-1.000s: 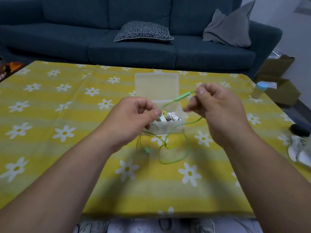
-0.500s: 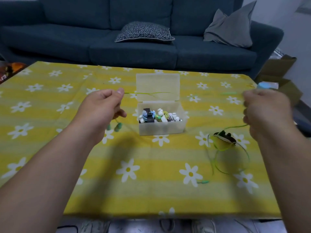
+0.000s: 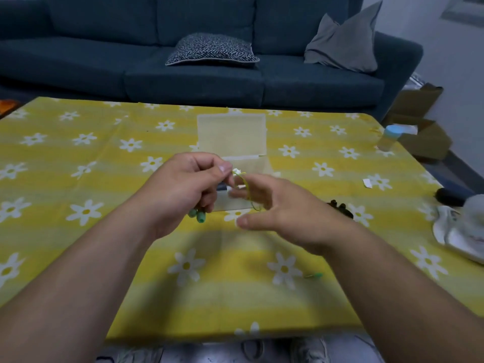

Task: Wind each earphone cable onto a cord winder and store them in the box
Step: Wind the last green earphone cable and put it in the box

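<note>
- Green plug (image 3: 317, 275) lies nearest on the yellow daisy tablecloth (image 3: 52, 231), right of centre
- Right hand (image 3: 282, 213) is blurred, fingers spread and loose; the green earphone cable (image 3: 247, 188) loops over them, not gripped
- Left hand (image 3: 180, 189) is curled, thumb and forefinger pinching the white cord winder (image 3: 237, 171); two green earbuds (image 3: 200, 218) hang below it
- Translucent box (image 3: 230, 204) sits just behind both hands, its lid (image 3: 231, 133) standing open
- Blue sofa (image 3: 183, 79) stands beyond the table

Box (image 3: 231, 132) on table (image 3: 222, 297) centre; sofa (image 3: 183, 82) behind table; bottle (image 3: 390, 138) right of box, near table edge.
</note>
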Demonstrator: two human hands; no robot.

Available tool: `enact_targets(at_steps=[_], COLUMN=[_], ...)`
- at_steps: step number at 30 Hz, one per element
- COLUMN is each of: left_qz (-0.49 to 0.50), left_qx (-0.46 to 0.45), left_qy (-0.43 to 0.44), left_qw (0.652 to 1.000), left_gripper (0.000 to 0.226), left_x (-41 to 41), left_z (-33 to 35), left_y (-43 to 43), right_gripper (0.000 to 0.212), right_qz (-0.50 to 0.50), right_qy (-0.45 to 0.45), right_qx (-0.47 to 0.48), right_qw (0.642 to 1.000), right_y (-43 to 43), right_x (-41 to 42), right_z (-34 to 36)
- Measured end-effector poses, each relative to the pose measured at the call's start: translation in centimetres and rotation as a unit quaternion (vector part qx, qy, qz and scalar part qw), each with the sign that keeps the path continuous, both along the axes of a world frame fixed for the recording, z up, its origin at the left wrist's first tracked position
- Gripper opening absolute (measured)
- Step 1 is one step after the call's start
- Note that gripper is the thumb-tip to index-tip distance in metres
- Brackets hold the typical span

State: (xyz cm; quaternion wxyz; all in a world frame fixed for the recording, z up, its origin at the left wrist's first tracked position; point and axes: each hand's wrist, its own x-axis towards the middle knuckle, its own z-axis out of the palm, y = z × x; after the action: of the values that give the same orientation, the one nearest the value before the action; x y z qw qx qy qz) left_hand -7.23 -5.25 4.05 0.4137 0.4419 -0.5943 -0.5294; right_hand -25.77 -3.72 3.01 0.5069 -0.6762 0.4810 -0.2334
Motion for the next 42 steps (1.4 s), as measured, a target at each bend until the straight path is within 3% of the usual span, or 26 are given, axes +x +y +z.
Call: enact_targets(at_steps=[3,4,7,9,12,14,23,27,31,34,36,39,42], left_qz=[0.056,0.103,0.24,0.189,0.014,-0.025,-0.083,-0.102,-0.094,-0.04,0.022,0.112,0.121], left_qx=[0.013,0.014,0.015,0.04,0.079,0.072,0.065,0.089,0.072,0.039,0.0,0.003,0.109], left_qy=[-0.007,-0.026,-0.122,-0.206,-0.304,-0.327,-0.393,-0.4,-0.439,-0.413,-0.352,-0.164,-0.016], left_qw=[0.998,0.994,0.963,0.959,0.949,0.942,0.914,0.906,0.891,0.909,0.936,0.98,0.986], left_gripper=[0.029,0.03,0.035,0.032,0.029,0.027,0.026,0.022,0.019,0.021,0.026,0.037,0.048], left_x=[-0.4,-0.2,1.1,1.4,0.2,-0.9,-1.4,-0.9,-0.3,-0.2,-0.5,-0.9,-1.2], left_z=[-0.5,-0.9,-2.0,-2.5,-3.3,-3.8,-4.5,-4.5,-4.5,-4.5,-4.3,-3.6,-2.4], left_y=[-0.5,-0.9,-2.2,-2.2,-1.2,-0.8,-1.0,-0.9,-1.2,-1.3,-1.3,-1.3,-0.9], right_gripper=[0.014,0.01,0.023,0.031,0.018,0.009,0.019,0.003,0.021,0.021,0.022,0.024,0.024], right_qz=[0.011,-0.01,-0.124,-0.204,-0.289,-0.323,-0.408,-0.434,-0.373,-0.304,-0.271,-0.235,-0.212], right_qy=[0.044,0.072,0.187,0.266,0.36,0.401,0.396,0.383,0.35,0.326,0.305,0.273,0.257], right_qx=[0.048,0.053,0.009,-0.049,-0.085,-0.077,0.05,0.013,-0.067,-0.095,-0.121,-0.161,-0.19], right_qw=[0.998,0.996,0.974,0.941,0.883,0.854,0.821,0.815,0.857,0.89,0.905,0.919,0.924], right_y=[0.2,-0.1,-1.6,-2.9,-4.4,-5.0,-5.2,-5.2,-5.2,-4.3,-3.4,-1.6,-0.6], right_x=[-0.4,-1.1,-4.4,-6.8,-9.9,-11.2,-12.5,-12.0,-9.3,-6.4,-4.6,-2.3,-1.1], right_z=[-1.1,-1.4,-2.2,-2.8,-4.3,-5.4,-9.0,-8.6,-5.8,-3.6,-2.8,-1.8,-0.8])
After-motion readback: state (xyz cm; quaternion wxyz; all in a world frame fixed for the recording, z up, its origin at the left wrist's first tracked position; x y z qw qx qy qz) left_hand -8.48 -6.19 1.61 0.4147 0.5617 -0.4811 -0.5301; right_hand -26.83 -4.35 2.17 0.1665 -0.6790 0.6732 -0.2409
